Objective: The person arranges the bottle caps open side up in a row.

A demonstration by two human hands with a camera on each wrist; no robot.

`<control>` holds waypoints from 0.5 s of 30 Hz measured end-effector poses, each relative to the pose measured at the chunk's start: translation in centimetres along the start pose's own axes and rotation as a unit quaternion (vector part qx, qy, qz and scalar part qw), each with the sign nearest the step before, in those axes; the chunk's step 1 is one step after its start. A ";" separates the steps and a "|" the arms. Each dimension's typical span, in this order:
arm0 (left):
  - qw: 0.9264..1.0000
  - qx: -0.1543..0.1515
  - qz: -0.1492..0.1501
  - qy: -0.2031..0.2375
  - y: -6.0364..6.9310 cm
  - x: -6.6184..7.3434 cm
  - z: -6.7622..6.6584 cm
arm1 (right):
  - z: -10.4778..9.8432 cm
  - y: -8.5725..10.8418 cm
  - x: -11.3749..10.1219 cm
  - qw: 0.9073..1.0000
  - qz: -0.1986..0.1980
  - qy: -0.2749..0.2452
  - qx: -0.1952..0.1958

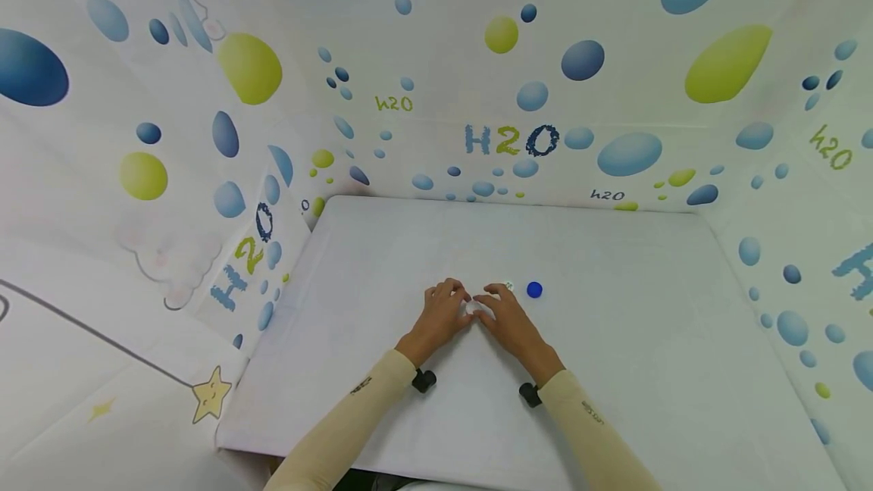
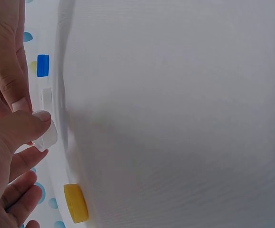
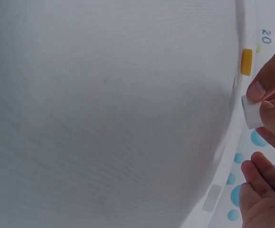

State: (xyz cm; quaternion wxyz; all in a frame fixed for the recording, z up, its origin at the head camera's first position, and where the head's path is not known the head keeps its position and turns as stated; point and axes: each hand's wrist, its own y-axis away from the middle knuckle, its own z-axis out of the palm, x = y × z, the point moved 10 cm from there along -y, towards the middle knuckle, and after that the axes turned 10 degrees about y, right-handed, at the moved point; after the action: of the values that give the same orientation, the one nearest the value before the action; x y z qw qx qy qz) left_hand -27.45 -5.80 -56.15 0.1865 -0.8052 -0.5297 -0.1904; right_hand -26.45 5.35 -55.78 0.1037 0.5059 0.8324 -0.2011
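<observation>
Between my two hands is a small white bottle cap (image 1: 473, 308), lifted off the white table and tilted. My left hand (image 1: 439, 318) pinches it with thumb and forefinger, and the other fingers are loosely bent. From the other side, my right hand (image 1: 510, 324) also grips it between thumb and fingers; its thumb lies on the cap (image 3: 252, 114). Just beyond the right fingers rests a white cap (image 1: 508, 286) with greenish marks, partly hidden by that hand. A blue cap (image 1: 535, 289) lies to its right. The yellow cap (image 2: 75, 203) sits beyond the left hand, hidden in the head view.
A white cloth covers the table (image 1: 614, 370). Printed curtains with blue and green drops (image 1: 430, 142) hang behind it and along both sides. Black wrist cameras (image 1: 424, 380) are strapped at the sleeve cuffs. The table's front edge is near the forearms.
</observation>
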 end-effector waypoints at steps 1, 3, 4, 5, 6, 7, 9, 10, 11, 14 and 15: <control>1.000 -0.002 -0.001 -0.001 0.0 0.0 0.0 | 0.1 0.0 0.1 1.000 0.002 0.002 -0.003; 1.000 -0.005 -0.005 -0.001 -0.1 0.0 0.1 | 0.2 0.0 0.2 1.000 0.007 0.003 -0.009; 1.000 -0.005 -0.006 0.000 -0.1 0.0 0.1 | 0.3 0.0 0.3 1.000 0.009 0.003 -0.011; 1.000 -0.006 -0.006 -0.001 -0.2 0.0 0.2 | 0.4 -0.1 0.3 1.000 0.012 0.004 -0.013; 1.000 -0.006 -0.006 0.000 -0.2 0.1 0.2 | 0.5 -0.1 0.4 1.000 0.013 0.003 -0.014; 1.000 -0.005 -0.005 0.001 -0.2 0.2 0.1 | 0.5 -0.1 0.5 1.000 0.015 0.002 -0.014; 1.000 -0.005 -0.003 -0.001 -0.3 0.3 0.1 | 0.6 -0.1 0.5 1.000 0.015 0.000 -0.013; 1.000 -0.004 -0.001 -0.003 -0.3 0.4 0.0 | 0.7 -0.2 0.6 1.000 0.014 0.000 -0.012; 1.000 -0.003 -0.001 -0.006 -0.3 0.5 0.0 | 0.7 -0.2 0.6 1.000 0.013 -0.001 -0.012; 1.000 -0.003 -0.001 -0.011 -0.3 0.6 0.0 | 0.9 -0.3 0.7 1.000 0.009 0.001 -0.013; 1.000 -0.002 -0.001 -0.012 -0.3 0.5 0.0 | 1.0 -0.3 0.7 1.000 0.008 0.002 -0.013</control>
State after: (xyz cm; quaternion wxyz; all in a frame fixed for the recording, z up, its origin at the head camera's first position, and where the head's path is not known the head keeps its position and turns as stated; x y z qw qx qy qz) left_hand -27.50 -5.28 -55.83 0.1780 -0.8074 -0.5322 -0.1822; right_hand -27.11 5.37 -56.83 0.1103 0.5117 0.8311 -0.1879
